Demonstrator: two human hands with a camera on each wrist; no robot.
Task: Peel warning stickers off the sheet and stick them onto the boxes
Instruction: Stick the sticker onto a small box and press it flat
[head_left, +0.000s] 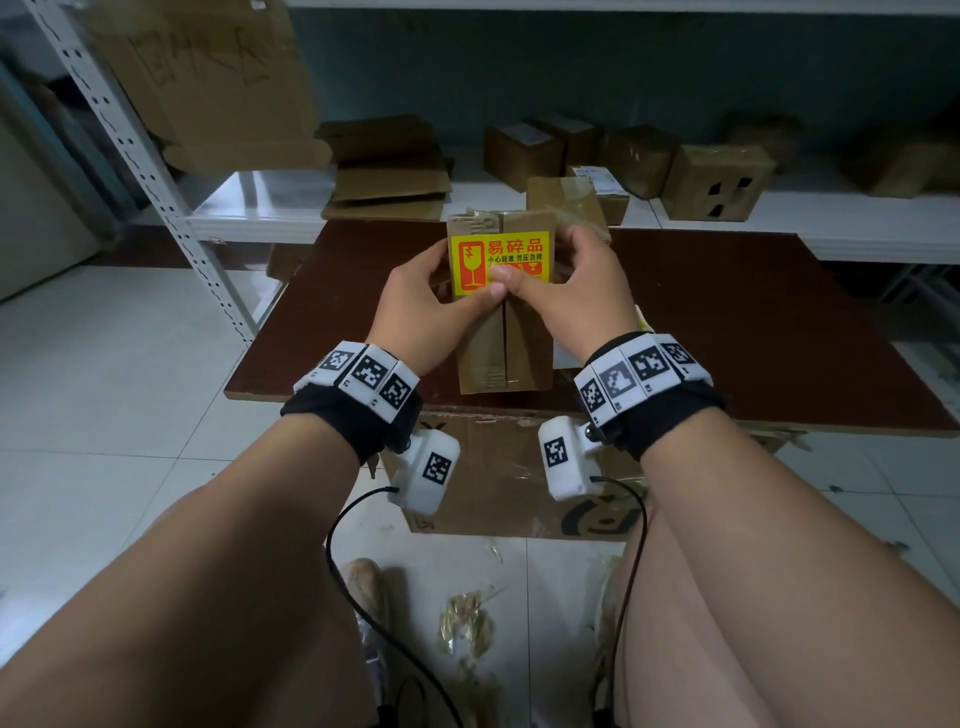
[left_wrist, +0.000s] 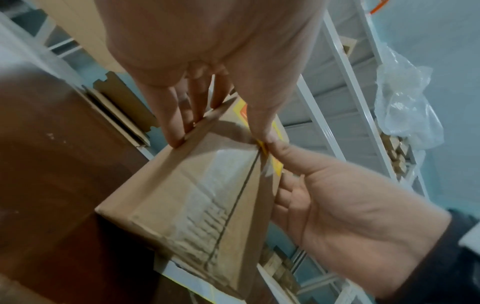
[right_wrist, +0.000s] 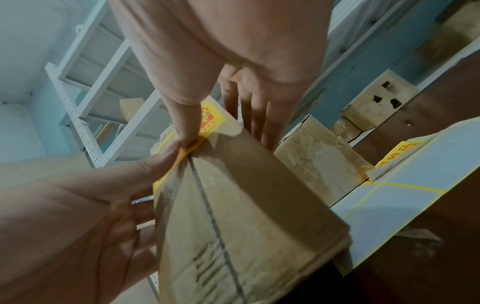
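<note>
A brown cardboard box (head_left: 501, 343) stands tilted on the dark table, its taped seam facing me. A yellow and red warning sticker (head_left: 498, 257) lies on its upper face. My left hand (head_left: 426, 306) grips the box's left side, thumb at the sticker's lower edge (left_wrist: 262, 144). My right hand (head_left: 571, 296) grips the right side, and its thumb presses the sticker's lower part (right_wrist: 189, 142). Both hands' fingers reach behind the box (right_wrist: 259, 216). The sticker sheet (right_wrist: 405, 185), pale backing with yellow outlines, lies on the table right of the box, one sticker (right_wrist: 397, 152) left at its far end.
The brown table board (head_left: 727, 338) rests on a large carton (head_left: 498, 478). Another box (head_left: 566, 200) stands just behind the held one. A white shelf (head_left: 260, 208) beyond carries flattened cardboard (head_left: 389, 176) and several boxes (head_left: 717, 182). A perforated rack post (head_left: 140, 171) rises at left.
</note>
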